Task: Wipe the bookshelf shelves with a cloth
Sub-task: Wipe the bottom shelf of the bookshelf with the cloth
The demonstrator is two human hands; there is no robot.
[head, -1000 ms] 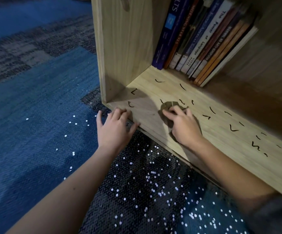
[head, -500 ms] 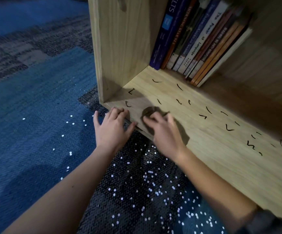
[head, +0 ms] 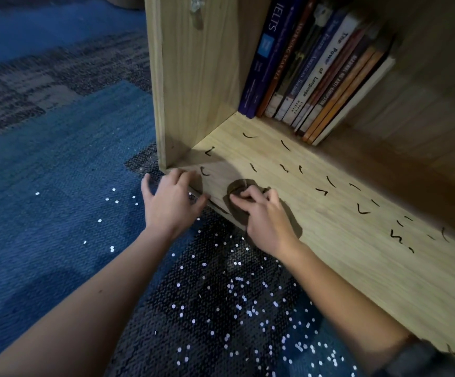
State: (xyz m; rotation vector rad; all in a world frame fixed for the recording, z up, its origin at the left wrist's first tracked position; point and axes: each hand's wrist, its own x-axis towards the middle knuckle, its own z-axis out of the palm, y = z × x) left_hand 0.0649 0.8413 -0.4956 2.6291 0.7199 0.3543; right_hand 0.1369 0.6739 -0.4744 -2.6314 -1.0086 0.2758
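The bottom shelf (head: 337,248) of a light wooden bookshelf carries several short black marks (head: 362,209). My right hand (head: 267,221) holds a small dark brown cloth (head: 236,189) with curled fingers and presses it onto the shelf close to the front edge, near the left end. Most of the cloth is hidden under the hand. My left hand (head: 171,202) rests with spread fingers on the shelf's front left corner, holding nothing.
Several leaning books (head: 316,77) stand at the back of the shelf, against the upright side panel (head: 193,91). Blue and dark carpet (head: 57,186) lies in front, strewn with small white specks (head: 237,295).
My right hand has slid the cloth left and toward the shelf's front edge, away from the marks in the middle. My left hand has stayed at the corner.
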